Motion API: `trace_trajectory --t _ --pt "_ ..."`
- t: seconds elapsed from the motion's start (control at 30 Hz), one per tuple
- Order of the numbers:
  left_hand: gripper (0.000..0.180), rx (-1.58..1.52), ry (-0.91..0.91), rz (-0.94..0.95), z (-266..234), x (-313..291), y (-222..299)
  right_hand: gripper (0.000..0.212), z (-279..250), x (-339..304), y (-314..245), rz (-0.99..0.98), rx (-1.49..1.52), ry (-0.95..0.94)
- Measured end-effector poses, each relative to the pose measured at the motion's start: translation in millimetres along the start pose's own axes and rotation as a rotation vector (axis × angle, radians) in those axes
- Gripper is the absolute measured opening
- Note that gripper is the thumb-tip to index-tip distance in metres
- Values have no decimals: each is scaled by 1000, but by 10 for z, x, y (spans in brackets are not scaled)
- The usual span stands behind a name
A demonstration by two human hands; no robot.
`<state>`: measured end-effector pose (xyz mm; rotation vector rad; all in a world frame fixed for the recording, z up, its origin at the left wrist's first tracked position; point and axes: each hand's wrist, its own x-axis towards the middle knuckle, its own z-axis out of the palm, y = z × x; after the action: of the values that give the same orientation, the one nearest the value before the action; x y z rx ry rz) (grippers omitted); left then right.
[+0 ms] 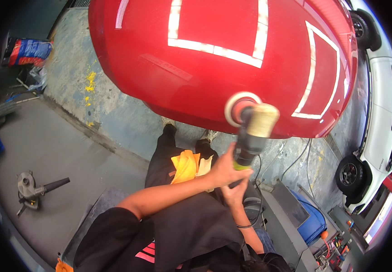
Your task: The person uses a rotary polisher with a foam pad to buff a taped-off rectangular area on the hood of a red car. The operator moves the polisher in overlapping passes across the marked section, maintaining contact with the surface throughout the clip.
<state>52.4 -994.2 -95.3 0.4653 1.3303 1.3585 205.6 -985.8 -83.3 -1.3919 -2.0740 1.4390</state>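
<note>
Both my hands grip a black car polisher (251, 139) with a tan, fuzzy-looking cover on its head. My left hand (225, 168) is wrapped round the body from the left. Lower down, my right hand (235, 191) holds the rear end, near a lime-green band. The polisher's white-rimmed round pad (230, 108) meets the near edge of a glossy red car panel (159, 86). Motion blurs the tool's head. Bright white rectangular outlines show on the panel. A yellow cloth (186, 167) and a paler cloth (204, 166) hang at the front of my dark apron.
Dark cables (291, 167) run over the floor on the right. A grey leaf-blower-like tool (32, 190) lies at the left. At lower right are a grey cart (281, 205), a blue bag (308, 222) and assorted tools. A white vehicle (383, 99) stands far right.
</note>
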Motion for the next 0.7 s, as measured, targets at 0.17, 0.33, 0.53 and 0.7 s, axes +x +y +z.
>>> trace_trajectory --t 0.17,0.33,0.53,0.7 --pt "86 -24 -73 -44 130 168 162 110 -122 -1 271 -52 -97 102" --pt "87 -191 -16 27 -344 -56 -111 122 266 91 113 -143 -113 -34" --pt "81 -309 70 -62 -1389 -535 -151 114 900 275 -363 -297 -307 -258" --pt "87 -576 176 -86 -1570 -684 -215 119 1125 343 -458 -321 -302 -378"
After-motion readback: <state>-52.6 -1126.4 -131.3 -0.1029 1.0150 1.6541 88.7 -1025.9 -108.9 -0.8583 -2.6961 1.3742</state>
